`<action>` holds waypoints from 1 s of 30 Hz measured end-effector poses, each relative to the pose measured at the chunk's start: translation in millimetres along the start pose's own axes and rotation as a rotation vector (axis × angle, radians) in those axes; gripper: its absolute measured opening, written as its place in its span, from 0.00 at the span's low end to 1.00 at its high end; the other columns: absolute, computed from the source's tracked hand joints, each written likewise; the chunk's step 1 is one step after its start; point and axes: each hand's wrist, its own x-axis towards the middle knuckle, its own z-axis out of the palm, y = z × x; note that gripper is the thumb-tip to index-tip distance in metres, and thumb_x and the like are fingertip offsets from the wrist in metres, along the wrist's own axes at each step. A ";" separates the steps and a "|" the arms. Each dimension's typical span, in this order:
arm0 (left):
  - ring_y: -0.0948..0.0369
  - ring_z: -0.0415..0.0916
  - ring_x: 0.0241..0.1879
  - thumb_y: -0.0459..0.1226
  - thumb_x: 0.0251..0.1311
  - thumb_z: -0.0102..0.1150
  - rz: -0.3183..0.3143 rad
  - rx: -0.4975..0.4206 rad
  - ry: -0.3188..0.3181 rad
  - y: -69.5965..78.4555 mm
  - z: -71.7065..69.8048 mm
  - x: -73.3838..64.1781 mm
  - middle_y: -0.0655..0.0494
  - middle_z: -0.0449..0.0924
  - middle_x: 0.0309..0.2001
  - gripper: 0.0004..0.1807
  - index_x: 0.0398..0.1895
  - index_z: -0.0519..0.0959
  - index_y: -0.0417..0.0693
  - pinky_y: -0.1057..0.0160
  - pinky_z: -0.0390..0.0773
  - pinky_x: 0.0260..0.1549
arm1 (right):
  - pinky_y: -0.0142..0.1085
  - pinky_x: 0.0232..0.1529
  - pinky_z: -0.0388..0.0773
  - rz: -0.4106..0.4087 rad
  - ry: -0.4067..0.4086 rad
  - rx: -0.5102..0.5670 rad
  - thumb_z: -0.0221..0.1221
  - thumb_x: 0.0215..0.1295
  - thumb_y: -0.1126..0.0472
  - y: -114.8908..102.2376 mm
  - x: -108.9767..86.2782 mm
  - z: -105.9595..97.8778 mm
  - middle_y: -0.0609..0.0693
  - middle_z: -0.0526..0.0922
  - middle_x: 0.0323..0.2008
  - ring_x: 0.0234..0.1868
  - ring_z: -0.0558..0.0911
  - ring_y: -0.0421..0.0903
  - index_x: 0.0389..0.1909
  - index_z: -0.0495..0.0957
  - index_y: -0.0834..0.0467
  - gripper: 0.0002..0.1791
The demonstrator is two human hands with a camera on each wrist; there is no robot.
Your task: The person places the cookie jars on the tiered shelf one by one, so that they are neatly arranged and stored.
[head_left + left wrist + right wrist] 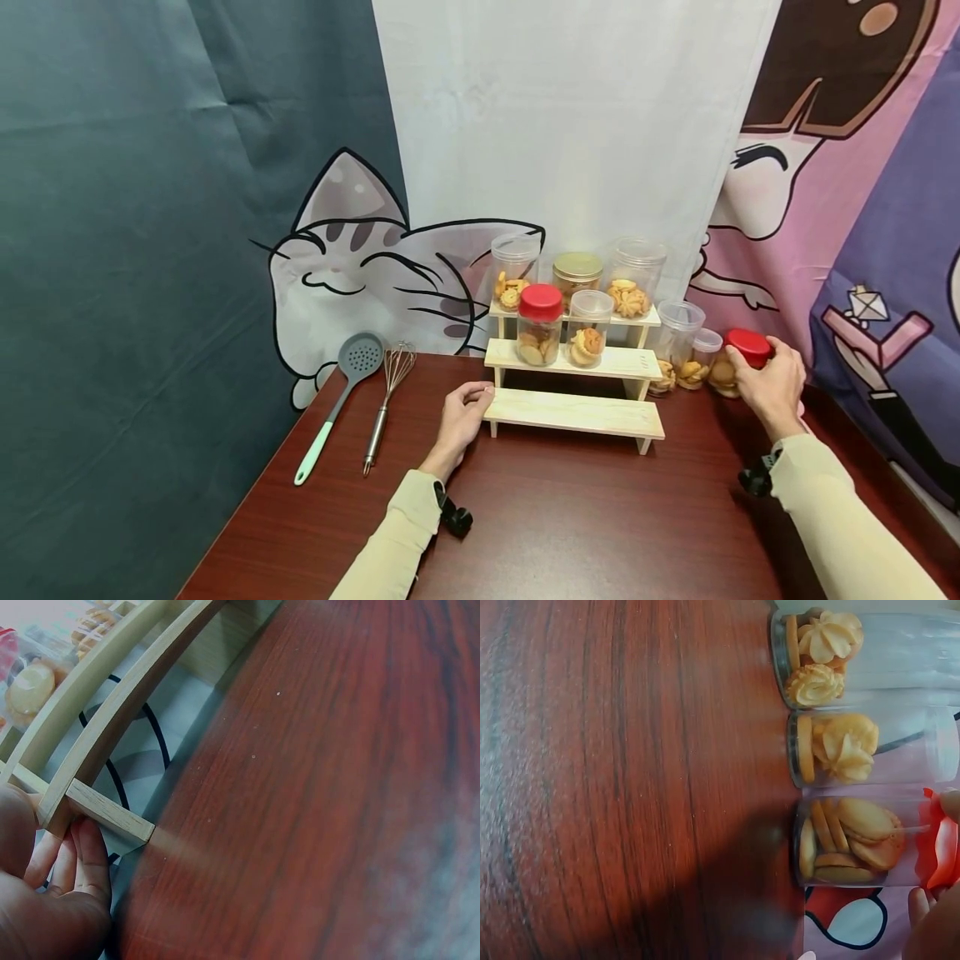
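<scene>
My left hand (462, 414) pinches the left end of the lowest step of a three-tier wooden rack (573, 410), thumb above and fingers beneath in the left wrist view. At the right, my right hand (775, 385) grips the red lid (939, 840) of a clear cookie jar (847, 841) that holds round flat cookies. Beside this jar stand a small clear jar (840, 748) and a larger clear jar (885, 656), both with piped cookies. On the rack's middle step are another red-lidded jar (539, 325) and a clear-lidded jar (587, 327).
The top step carries a gold-lidded jar (577, 275) between two clear jars, one left (515, 271) and one right (636, 277). A slotted skimmer (341, 404) and a whisk (384, 408) lie on the left of the dark wooden table (600, 517). A printed curtain (570, 117) hangs behind.
</scene>
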 end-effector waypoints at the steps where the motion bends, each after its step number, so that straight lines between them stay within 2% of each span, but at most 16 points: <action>1: 0.63 0.83 0.49 0.41 0.76 0.65 -0.004 -0.003 -0.002 0.2 0.2 -0.1 0.45 0.90 0.53 0.15 0.58 0.88 0.44 0.68 0.79 0.50 | 0.65 0.77 0.59 -0.005 0.010 0.005 0.64 0.75 0.45 1.1 -0.8 -1.7 0.73 0.66 0.77 0.78 0.64 0.73 0.83 0.60 0.64 0.45; 5: 0.63 0.82 0.49 0.42 0.76 0.65 0.004 -0.006 -0.008 0.4 2.0 -0.2 0.44 0.90 0.53 0.15 0.58 0.87 0.43 0.68 0.79 0.49 | 0.59 0.74 0.64 -0.028 0.072 0.028 0.67 0.72 0.44 4.5 -5.3 -10.5 0.70 0.73 0.72 0.73 0.71 0.68 0.81 0.67 0.62 0.44; 7: 0.63 0.82 0.49 0.42 0.76 0.65 0.012 -0.009 -0.009 0.3 3.1 -0.2 0.44 0.89 0.53 0.16 0.58 0.87 0.42 0.69 0.79 0.48 | 0.46 0.69 0.69 -0.044 0.113 0.039 0.71 0.68 0.44 5.8 -8.5 -14.9 0.67 0.78 0.68 0.67 0.75 0.62 0.78 0.72 0.60 0.43; 9: 0.63 0.83 0.49 0.41 0.76 0.65 0.019 -0.013 -0.008 0.3 4.2 -0.3 0.42 0.89 0.53 0.16 0.58 0.87 0.41 0.69 0.79 0.48 | 0.34 0.60 0.69 -0.047 0.141 0.044 0.73 0.65 0.43 6.4 -12.2 -18.9 0.62 0.80 0.65 0.60 0.77 0.52 0.75 0.75 0.58 0.42; 12: 0.61 0.83 0.49 0.41 0.76 0.65 0.022 -0.024 -0.008 -0.1 4.9 -0.7 0.40 0.89 0.53 0.17 0.59 0.86 0.39 0.70 0.79 0.47 | 0.23 0.49 0.62 -0.061 0.174 0.064 0.77 0.61 0.44 6.8 -18.2 -22.9 0.51 0.81 0.55 0.49 0.73 0.33 0.71 0.79 0.56 0.40; 14: 0.60 0.83 0.49 0.40 0.76 0.65 0.020 -0.030 -0.005 -0.5 4.8 -0.6 0.40 0.89 0.53 0.17 0.59 0.86 0.39 0.70 0.78 0.47 | 0.19 0.47 0.61 -0.072 0.191 0.089 0.78 0.59 0.45 5.2 -23.0 -25.0 0.40 0.77 0.50 0.45 0.69 0.24 0.70 0.81 0.56 0.39; 16: 0.58 0.83 0.50 0.40 0.76 0.66 0.018 -0.035 -0.002 -1.0 4.6 -0.5 0.39 0.89 0.53 0.17 0.59 0.86 0.39 0.70 0.78 0.47 | 0.18 0.47 0.61 -0.086 0.205 0.120 0.79 0.58 0.46 2.1 -27.8 -26.7 0.32 0.72 0.46 0.44 0.68 0.20 0.68 0.82 0.55 0.38; 18: 0.57 0.83 0.50 0.41 0.76 0.66 0.021 -0.033 0.003 -1.1 4.4 -0.6 0.39 0.89 0.54 0.17 0.59 0.86 0.39 0.70 0.78 0.47 | 0.17 0.48 0.62 -0.105 0.219 0.149 0.79 0.58 0.48 -3.1 -32.8 -28.1 0.26 0.69 0.45 0.44 0.68 0.18 0.68 0.83 0.54 0.36; 22: 0.56 0.83 0.51 0.41 0.77 0.65 0.022 -0.028 0.009 -0.1 4.0 -2.0 0.38 0.88 0.54 0.18 0.60 0.86 0.38 0.71 0.77 0.46 | 0.18 0.49 0.63 -0.163 0.236 0.200 0.79 0.57 0.51 -18.8 -41.1 -30.6 0.22 0.69 0.44 0.47 0.70 0.20 0.66 0.84 0.53 0.34; 30: 0.54 0.84 0.52 0.41 0.76 0.65 0.017 -0.020 0.014 -0.4 1.7 -2.1 0.40 0.88 0.54 0.17 0.59 0.86 0.39 0.70 0.78 0.47 | 0.16 0.48 0.69 -0.226 0.222 0.338 0.79 0.59 0.56 -66.5 -55.9 -31.6 0.26 0.75 0.48 0.48 0.77 0.24 0.67 0.84 0.54 0.33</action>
